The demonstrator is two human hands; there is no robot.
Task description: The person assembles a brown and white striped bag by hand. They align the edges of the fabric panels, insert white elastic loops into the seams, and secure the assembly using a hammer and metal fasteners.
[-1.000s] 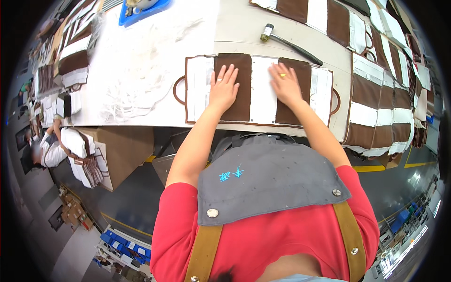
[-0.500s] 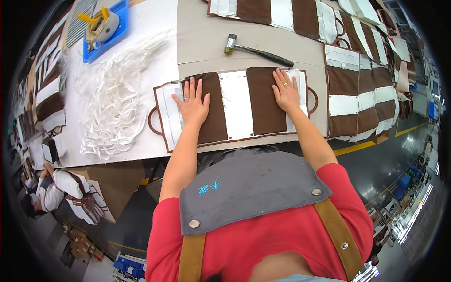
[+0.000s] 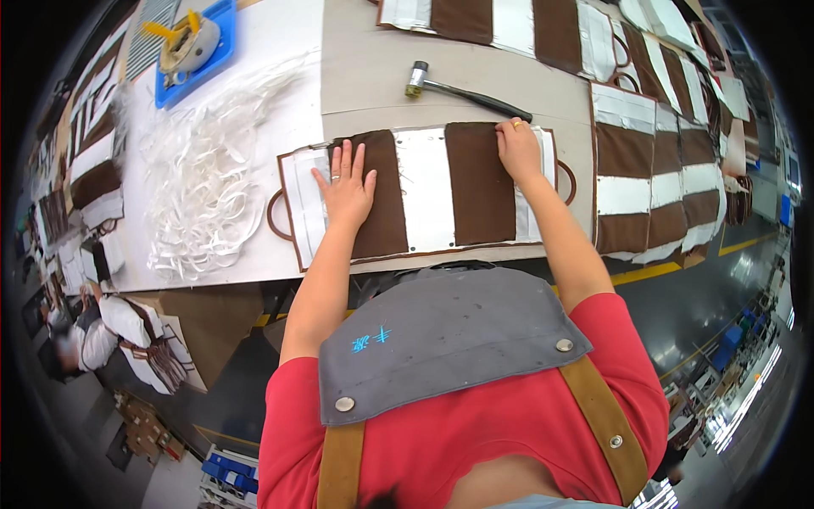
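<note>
A flat bag panel (image 3: 426, 191) with brown and white bands lies in front of me. It has brown edging and a brown loop handle at either end. Spread flat over its left part, my left hand (image 3: 346, 188) presses on the white end and the brown band beside it. My right hand (image 3: 519, 154) is at the far edge near the right end, its fingers curled in and closed on that edge. The fingertips are partly hidden. Just beyond them lies a hammer (image 3: 475, 100), its black handle end close to my right hand.
A heap of white strips (image 3: 208, 182) spreads left of the panel. Behind it a blue tray (image 3: 222, 51) carries a bowl (image 3: 193, 53) with yellow-handled tools. Stacked striped panels (image 3: 627, 153) lie to the right, more (image 3: 513, 25) along the back. A person (image 3: 89, 343) works at the far left.
My right hand has gone from lying flat with fingers spread to curled at the panel's far edge. My left hand stays flat in place.
</note>
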